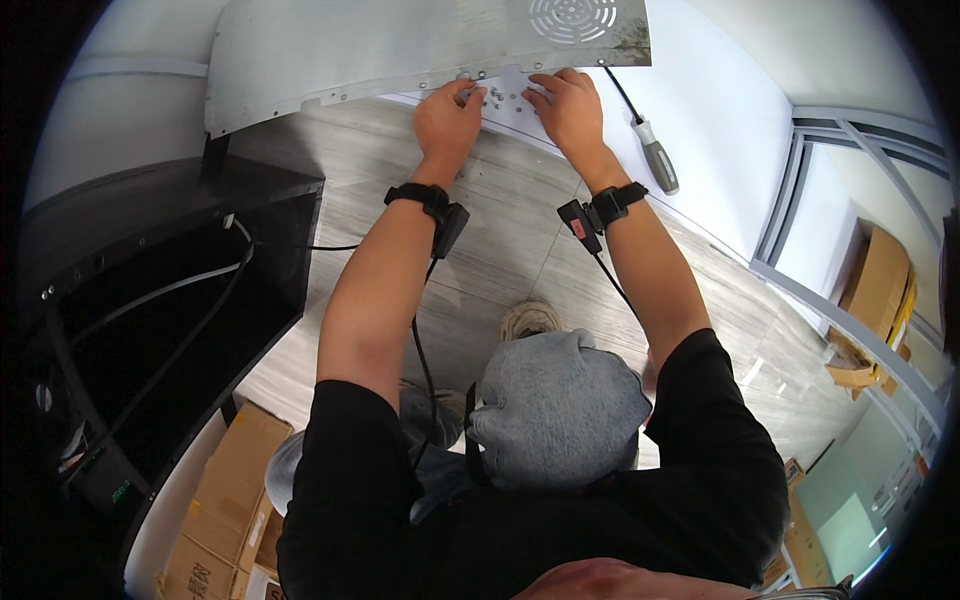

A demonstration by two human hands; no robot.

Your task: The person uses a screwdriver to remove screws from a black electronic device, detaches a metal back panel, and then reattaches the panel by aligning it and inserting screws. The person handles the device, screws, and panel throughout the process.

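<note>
A large grey metal panel (pixel 400 52) with a round vent spans the top of the view. Several small screws (pixel 497 98) lie on the white board (pixel 705 130), just below the panel's edge. My left hand (pixel 449 122) is at that edge, left of the screws, its thumb and forefinger drawn together; whatever may be between them is too small to make out. On the other side of the screws, my right hand (pixel 570 112) has its thumb and forefinger curved but apart, with nothing visible between them. A grey-handled screwdriver (pixel 655 158) lies right of my right hand, its shaft tip by the panel's edge.
Black straps with small boxes and cables sit on both wrists. At left stands a black open cabinet (pixel 290 255) with cables inside. Cardboard boxes (pixel 230 480) are at lower left, and another carton (pixel 872 285) is beyond the metal frame (pixel 850 325) on the right.
</note>
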